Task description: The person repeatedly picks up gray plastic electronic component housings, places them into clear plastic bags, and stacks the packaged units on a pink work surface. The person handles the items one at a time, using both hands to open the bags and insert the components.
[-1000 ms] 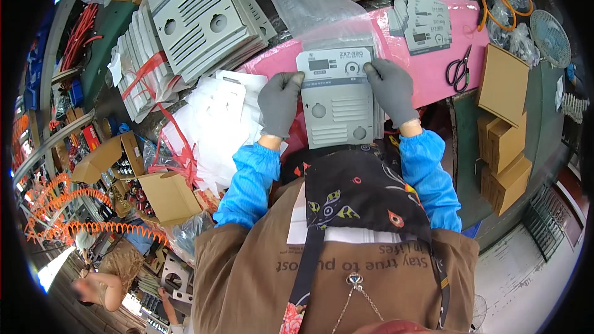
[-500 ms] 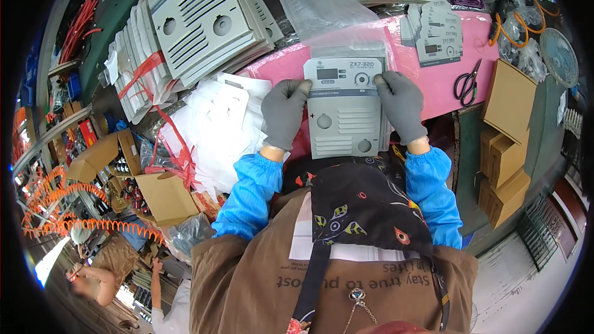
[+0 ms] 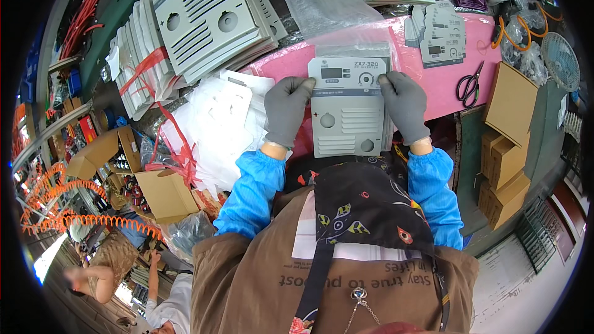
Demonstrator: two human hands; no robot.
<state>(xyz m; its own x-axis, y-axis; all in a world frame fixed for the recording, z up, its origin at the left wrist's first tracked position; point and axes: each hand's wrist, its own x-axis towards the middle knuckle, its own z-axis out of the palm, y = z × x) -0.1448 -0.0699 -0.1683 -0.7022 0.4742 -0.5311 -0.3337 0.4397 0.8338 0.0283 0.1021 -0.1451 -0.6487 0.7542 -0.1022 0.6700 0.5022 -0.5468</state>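
A light grey slotted front panel with a darker label across its top lies before me, its lower edge by my apron. My gloved left hand pinches the label's left edge. On the other side my gloved right hand grips the right edge, thumb on the front. Whether the label is fully stuck to the panel I cannot tell. Other panel edges show just behind and to the right of it. Beyond them a clear plastic sheet rests partly on the pink mat.
Stacked panels stand at the left, beside white backing sheets and red ribbon. Loose labels, black scissors and cardboard boxes are to the right. A small fan stands farther right. Two people are at the lower left.
Both hands keep their hold on the panel's label edges. The whole view has shifted slightly. At the lower left, the people have moved a little.
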